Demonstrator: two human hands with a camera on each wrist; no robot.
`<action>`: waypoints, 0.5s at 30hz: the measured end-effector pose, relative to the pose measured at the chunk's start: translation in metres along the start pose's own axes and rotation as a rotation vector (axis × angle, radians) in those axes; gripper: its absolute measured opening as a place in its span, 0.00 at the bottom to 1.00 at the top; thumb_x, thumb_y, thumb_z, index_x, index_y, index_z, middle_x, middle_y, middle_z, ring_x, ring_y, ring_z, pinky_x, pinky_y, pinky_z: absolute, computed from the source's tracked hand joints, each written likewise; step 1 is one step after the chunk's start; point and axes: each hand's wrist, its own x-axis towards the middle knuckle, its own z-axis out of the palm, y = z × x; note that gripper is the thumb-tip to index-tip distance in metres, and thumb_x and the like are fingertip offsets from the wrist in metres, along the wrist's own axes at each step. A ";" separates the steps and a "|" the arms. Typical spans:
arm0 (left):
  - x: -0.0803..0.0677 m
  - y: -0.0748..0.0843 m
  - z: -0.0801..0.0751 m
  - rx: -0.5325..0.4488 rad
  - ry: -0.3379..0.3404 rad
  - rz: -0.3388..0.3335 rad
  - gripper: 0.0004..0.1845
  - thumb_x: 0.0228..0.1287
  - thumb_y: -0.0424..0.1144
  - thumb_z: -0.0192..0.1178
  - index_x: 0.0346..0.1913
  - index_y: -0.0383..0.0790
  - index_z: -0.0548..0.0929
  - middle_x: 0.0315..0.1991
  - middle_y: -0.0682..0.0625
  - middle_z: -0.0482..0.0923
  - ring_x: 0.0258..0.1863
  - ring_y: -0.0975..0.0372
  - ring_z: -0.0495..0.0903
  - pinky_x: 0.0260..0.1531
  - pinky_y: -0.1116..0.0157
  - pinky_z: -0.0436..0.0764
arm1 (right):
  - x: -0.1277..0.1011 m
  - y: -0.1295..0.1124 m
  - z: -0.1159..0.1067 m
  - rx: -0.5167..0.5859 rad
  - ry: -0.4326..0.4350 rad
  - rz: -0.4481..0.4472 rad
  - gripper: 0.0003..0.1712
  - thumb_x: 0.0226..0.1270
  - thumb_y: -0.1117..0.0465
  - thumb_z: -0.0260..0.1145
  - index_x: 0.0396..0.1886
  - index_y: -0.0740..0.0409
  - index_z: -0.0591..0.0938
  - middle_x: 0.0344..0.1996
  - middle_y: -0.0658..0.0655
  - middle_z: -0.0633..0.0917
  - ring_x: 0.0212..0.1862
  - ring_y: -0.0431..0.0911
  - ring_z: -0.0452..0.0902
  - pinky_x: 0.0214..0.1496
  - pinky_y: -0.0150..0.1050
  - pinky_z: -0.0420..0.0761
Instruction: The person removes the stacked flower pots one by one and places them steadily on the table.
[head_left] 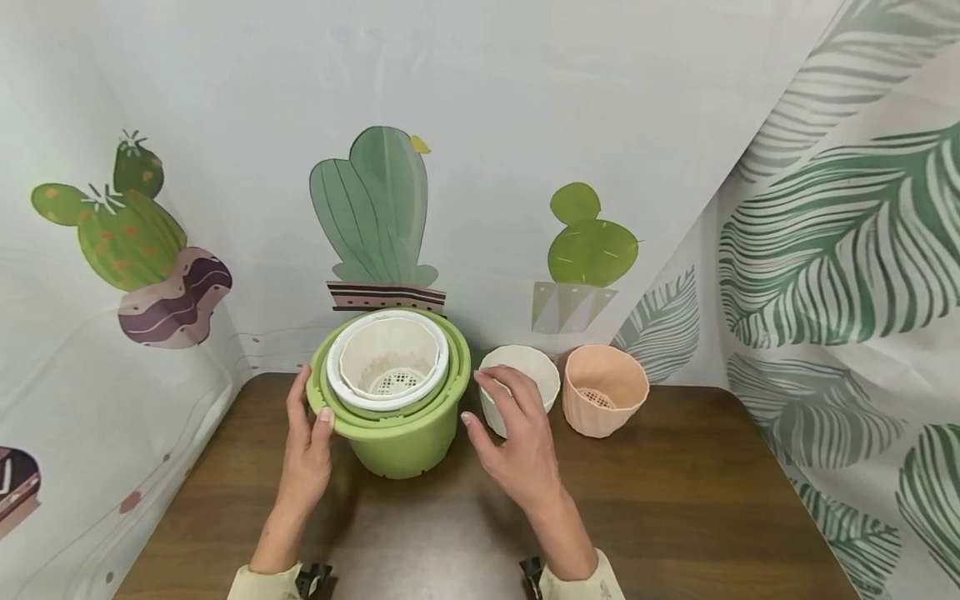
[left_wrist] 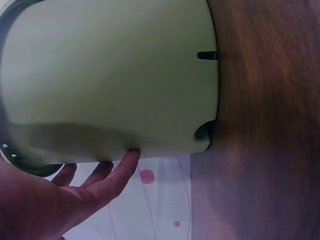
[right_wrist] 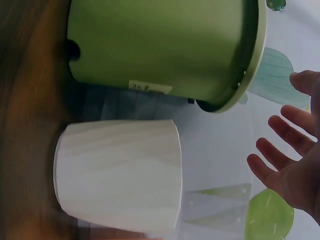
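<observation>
A large green flower pot stands on the table with a white pot nested in it. Innermost sits a cream pot with a grid-like base. My left hand touches the green pot's left side, its thumb at the front of the rim. Its fingertips lie along the wall in the left wrist view. To the right of the stack, my right hand is spread and holds nothing. It partly covers a separate white pot behind it in the head view.
A peach pot with a grid base stands at the right of the separate white pot. The brown wooden table reaches back to a wall cloth printed with cacti and leaves.
</observation>
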 end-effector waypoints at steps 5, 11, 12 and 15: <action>-0.001 0.000 0.001 -0.006 -0.009 -0.017 0.34 0.87 0.34 0.43 0.88 0.52 0.46 0.86 0.51 0.47 0.72 0.67 0.67 0.54 0.77 0.80 | -0.001 -0.003 0.008 0.009 -0.044 -0.005 0.27 0.64 0.63 0.77 0.63 0.63 0.84 0.61 0.60 0.83 0.66 0.59 0.75 0.71 0.50 0.73; 0.000 -0.001 0.001 0.008 -0.010 -0.023 0.35 0.87 0.35 0.43 0.87 0.55 0.46 0.85 0.52 0.47 0.70 0.66 0.69 0.52 0.77 0.81 | 0.003 -0.006 0.018 0.016 -0.074 -0.015 0.29 0.64 0.63 0.78 0.65 0.62 0.83 0.63 0.60 0.82 0.67 0.58 0.74 0.73 0.50 0.72; 0.000 0.000 0.001 0.010 -0.008 -0.024 0.35 0.87 0.35 0.43 0.87 0.55 0.46 0.85 0.52 0.47 0.70 0.66 0.69 0.52 0.76 0.81 | 0.005 -0.006 0.020 0.016 -0.078 -0.019 0.29 0.64 0.63 0.77 0.65 0.63 0.83 0.63 0.61 0.82 0.68 0.58 0.74 0.74 0.50 0.72; 0.000 0.001 0.000 0.025 -0.003 -0.024 0.35 0.87 0.35 0.43 0.87 0.55 0.47 0.86 0.53 0.47 0.71 0.66 0.68 0.53 0.77 0.80 | 0.012 -0.008 0.026 0.007 -0.100 -0.026 0.29 0.65 0.62 0.77 0.65 0.63 0.83 0.64 0.60 0.82 0.68 0.59 0.73 0.75 0.51 0.71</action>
